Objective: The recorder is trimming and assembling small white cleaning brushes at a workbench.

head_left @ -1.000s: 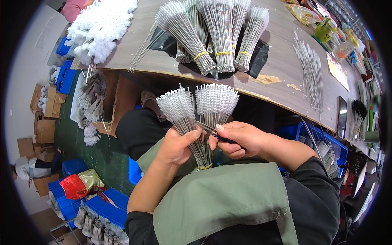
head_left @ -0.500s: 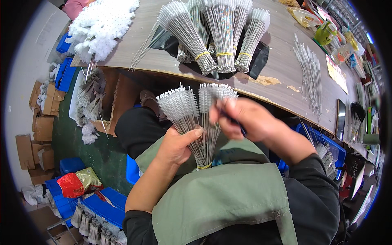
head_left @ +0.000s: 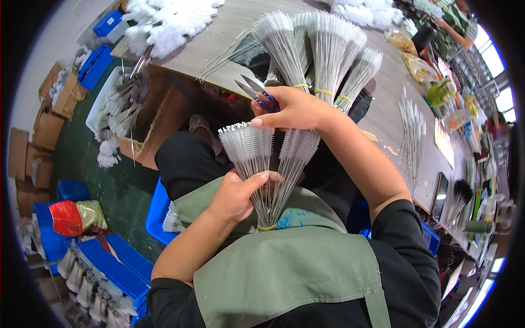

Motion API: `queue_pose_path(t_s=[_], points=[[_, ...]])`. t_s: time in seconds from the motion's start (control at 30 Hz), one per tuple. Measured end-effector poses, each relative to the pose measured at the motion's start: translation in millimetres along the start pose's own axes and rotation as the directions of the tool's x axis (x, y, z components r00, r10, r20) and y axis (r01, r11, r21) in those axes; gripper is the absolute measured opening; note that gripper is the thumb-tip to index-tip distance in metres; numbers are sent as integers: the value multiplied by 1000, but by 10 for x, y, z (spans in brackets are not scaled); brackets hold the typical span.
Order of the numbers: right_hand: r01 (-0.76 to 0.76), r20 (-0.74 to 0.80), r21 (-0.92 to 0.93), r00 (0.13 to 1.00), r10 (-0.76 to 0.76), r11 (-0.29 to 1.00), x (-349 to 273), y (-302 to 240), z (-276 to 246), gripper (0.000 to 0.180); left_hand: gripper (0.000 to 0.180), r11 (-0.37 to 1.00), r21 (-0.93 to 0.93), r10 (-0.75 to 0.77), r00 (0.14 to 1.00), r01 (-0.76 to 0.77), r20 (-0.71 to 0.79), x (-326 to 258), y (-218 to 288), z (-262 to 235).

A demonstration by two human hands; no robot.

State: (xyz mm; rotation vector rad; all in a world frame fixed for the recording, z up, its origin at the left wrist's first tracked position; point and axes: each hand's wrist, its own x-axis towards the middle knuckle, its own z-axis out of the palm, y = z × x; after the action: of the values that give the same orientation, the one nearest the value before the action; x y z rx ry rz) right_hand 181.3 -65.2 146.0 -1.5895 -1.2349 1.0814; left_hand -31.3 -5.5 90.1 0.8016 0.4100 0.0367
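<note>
My left hand [head_left: 235,198] is closed round the wire stems of a bundle of thin white-bristled wire brushes [head_left: 246,146]. The bundle stands bristles-up over my lap, its top parted into two fans and its lower end tied with a yellow rubber band [head_left: 266,227]. Just above the bristle tips, my right hand [head_left: 298,107] grips a pair of small scissors [head_left: 262,97] with dark blue handles. Their blades point up and left, slightly spread. My right thumb lies beside the tips of the left fan; whether it touches them I cannot tell.
Tied brush bundles [head_left: 328,54] lie on the table [head_left: 377,106] ahead, with loose brushes [head_left: 413,136] on the right. White bristle heaps [head_left: 169,24] sit at far left. A cardboard box [head_left: 156,117] is under the table edge. Another person's arm [head_left: 456,34] shows at far right.
My right hand with the scissors has moved up and left, off the right fan to above the left one. My left hand keeps its hold. The view has shifted.
</note>
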Motion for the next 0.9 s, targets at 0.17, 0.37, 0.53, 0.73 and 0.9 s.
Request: queue_pose_path(t_s=[0.17,0.37,0.53,0.73,0.9], points=[[-42,-50,22,998,43,999,-29,-19,25,28,19,1000,9,13,998,-12,-56,-27,-4,-2],[-41,-24,151,999,45,988,-98,-46,19,24,22,998,-59,32,997,-36,-71,-30,-43,-14],[-65,41,127,997,60,990,-126,-38,-16,24,22,997,-53,47,994,-52,-99,-2,-72,-25],[-32,83,212,996,15,977,-184,-89,-1,26,25,995,73,73,993,-66,-89,-14,-21,23],[-20,53,76,998,16,997,-205,-35,-30,27,34,989,119,82,997,-83,8,-18,24,13]])
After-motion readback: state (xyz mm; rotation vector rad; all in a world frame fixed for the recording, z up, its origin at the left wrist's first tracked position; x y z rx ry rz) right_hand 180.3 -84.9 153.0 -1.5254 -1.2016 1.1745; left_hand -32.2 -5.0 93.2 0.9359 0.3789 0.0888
